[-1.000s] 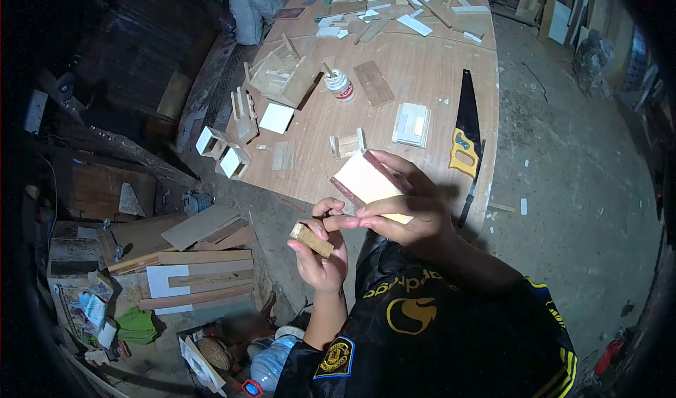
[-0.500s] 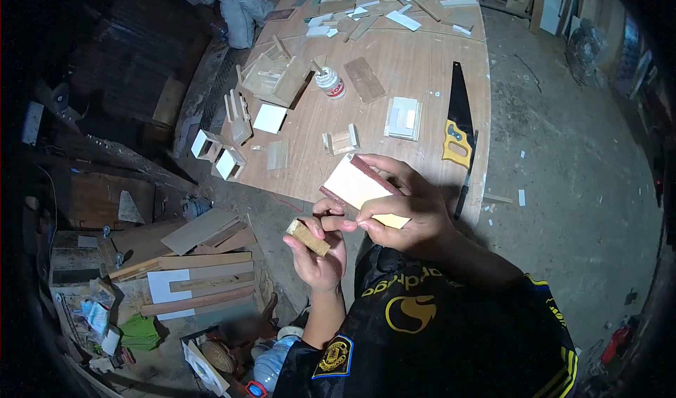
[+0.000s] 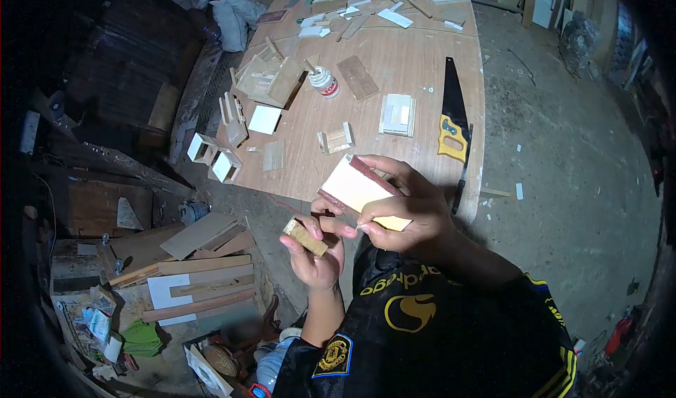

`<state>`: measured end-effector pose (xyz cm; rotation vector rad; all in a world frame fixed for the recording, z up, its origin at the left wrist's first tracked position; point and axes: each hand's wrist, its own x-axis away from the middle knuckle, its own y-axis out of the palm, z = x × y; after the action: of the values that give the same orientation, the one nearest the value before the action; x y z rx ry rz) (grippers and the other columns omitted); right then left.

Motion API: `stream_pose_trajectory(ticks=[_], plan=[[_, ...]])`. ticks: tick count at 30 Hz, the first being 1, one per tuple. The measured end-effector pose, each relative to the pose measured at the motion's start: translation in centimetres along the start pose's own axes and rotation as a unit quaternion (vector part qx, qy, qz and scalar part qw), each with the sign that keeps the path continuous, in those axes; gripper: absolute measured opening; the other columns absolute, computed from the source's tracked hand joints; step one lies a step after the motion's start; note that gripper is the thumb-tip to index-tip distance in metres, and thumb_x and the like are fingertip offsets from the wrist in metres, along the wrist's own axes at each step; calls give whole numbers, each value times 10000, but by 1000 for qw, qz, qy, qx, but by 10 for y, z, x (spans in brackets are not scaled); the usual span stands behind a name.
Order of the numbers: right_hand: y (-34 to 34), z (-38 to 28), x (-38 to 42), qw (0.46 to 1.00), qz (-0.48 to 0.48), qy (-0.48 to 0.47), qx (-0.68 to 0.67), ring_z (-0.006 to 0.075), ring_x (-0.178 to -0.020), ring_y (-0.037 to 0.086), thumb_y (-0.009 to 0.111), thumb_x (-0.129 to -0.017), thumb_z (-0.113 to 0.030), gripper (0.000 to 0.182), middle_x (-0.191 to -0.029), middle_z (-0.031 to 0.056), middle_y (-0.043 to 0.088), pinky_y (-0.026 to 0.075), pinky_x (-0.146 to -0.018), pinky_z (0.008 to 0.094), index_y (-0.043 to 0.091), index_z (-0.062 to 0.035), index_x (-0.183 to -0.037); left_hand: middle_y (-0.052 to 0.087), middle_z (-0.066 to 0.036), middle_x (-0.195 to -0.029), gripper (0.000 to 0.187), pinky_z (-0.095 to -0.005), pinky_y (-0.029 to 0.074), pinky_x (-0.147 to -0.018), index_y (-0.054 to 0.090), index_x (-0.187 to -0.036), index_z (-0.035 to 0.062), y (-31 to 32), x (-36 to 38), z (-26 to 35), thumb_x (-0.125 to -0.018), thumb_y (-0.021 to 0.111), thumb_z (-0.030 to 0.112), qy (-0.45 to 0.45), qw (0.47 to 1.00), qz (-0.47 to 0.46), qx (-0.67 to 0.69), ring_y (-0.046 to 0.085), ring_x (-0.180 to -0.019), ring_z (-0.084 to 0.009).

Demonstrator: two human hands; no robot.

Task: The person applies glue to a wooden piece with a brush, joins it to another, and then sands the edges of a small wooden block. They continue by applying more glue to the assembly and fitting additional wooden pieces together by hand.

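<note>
My right hand (image 3: pixel 421 211) is closed around a white-faced piece (image 3: pixel 355 185) with dark reddish strips along two edges, held tilted over the table's near edge. Its thumb lies across the lower part of the white face. Just to the left, my left hand (image 3: pixel 318 264) grips a small wooden block (image 3: pixel 305 237) between thumb and fingers. The left fingertips reach up to the lower edge of the white-faced piece, near the right thumb. Beyond the hands, a small wooden frame (image 3: pixel 336 139) lies on the table.
The wooden table (image 3: pixel 415 53) bears a handsaw (image 3: pixel 453 113) at right, a glue jar (image 3: pixel 324 83), stacked white pieces (image 3: pixel 397 114) and a wooden box assembly (image 3: pixel 271 78). Scraps (image 3: pixel 394 18) cover its far end. Boards (image 3: pixel 201 285) are piled on the floor at left.
The view has shifted slightly, so the table sits a little higher and further left. Both hands keep their holds in nearly the same pose.
</note>
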<state>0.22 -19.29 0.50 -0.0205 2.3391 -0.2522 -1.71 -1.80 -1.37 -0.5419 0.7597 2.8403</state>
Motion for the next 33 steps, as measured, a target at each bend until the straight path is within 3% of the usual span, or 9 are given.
stream_pose_trajectory(ticks=[2, 5, 17, 23, 28, 29, 30, 31, 33], plan=[[1, -3, 0, 1000, -5, 11, -13, 322, -1103, 608, 757, -661, -46, 251, -1299, 166, 505, 563, -819, 391, 629, -116, -865, 644, -168, -732, 477, -402, 348, -927, 437, -881, 94, -2, 2, 2, -1027, 174, 465, 5, 1000, 18, -23, 534, -895, -252], [5, -2, 0, 1000, -11, 1, -29, 332, -1125, 593, 752, -669, -49, 236, -1297, 174, 502, 563, -819, 390, 628, -108, -861, 642, -177, -734, 481, -391, 358, -919, 434, -904, 84, -6, 6, 6, -1027, 168, 466, -2, 998, 21, -52, 550, -876, -249], [23, -9, -1, 996, -52, 56, -52, 327, -1161, 574, 758, -687, -38, 231, -1328, 187, 478, 551, -836, 385, 642, -71, -884, 666, -165, -774, 478, -449, 277, -983, 446, -900, 102, -30, 8, 21, -1024, 161, 466, 36, 994, 20, -98, 462, -1045, -273], [45, -24, -4, 995, -38, 50, -77, 304, -1182, 563, 759, -718, -23, 229, -1366, 164, 449, 573, -832, 354, 657, -33, -923, 668, -158, -777, 482, -451, 287, -978, 450, -901, 107, -55, 7, 33, -1025, 152, 464, 52, 993, 17, -100, 463, -1008, -271], [84, -40, -11, 997, -50, 55, -5, 321, -1058, 636, 762, -723, -35, 214, -1316, 206, 504, 574, -806, 347, 686, -45, -922, 668, -158, -744, 475, -445, 272, -984, 455, -892, 110, -76, 7, 62, -1025, 166, 463, 73, 986, 2, -153, 462, -982, -271], [92, -42, -13, 997, -51, 54, 11, 327, -1045, 642, 751, -729, -17, 215, -1294, 215, 525, 569, -819, 350, 691, -56, -932, 649, -174, -789, 487, -445, 332, -948, 451, -885, 98, -85, 9, 70, -1019, 182, 481, 75, 980, -6, -185, 466, -975, -274], [97, -43, -16, 998, -62, 21, 17, 276, -1061, 640, 734, -744, 14, 367, -1280, 201, 548, 545, -856, 325, 645, -44, -1096, 630, -189, -834, 502, -445, 392, -912, 447, -877, 85, -93, 12, 76, -1012, 198, 499, 75, 973, -14, -219, 470, -969, -276], [105, -52, -20, 997, -67, 20, 16, 276, -1061, 640, 734, -744, 14, 367, -1280, 201, 548, 545, -856, 325, 645, -44, -1096, 630, -189, -834, 502, -445, 392, -912, 447, -877, 85, -101, 17, 81, -1012, 198, 499, 76, 973, -9, -219, 470, -969, -276], [119, -72, -28, 974, -113, 171, -98, 206, -1068, 627, 734, -747, 24, 555, -1287, 176, 548, 529, -865, 306, 528, -7, -1261, 557, -232, -957, 579, -426, 364, -901, 459, -895, 32, -115, 27, 89, -977, 266, 572, 20, 985, 45, -166, 480, -983, -266]])
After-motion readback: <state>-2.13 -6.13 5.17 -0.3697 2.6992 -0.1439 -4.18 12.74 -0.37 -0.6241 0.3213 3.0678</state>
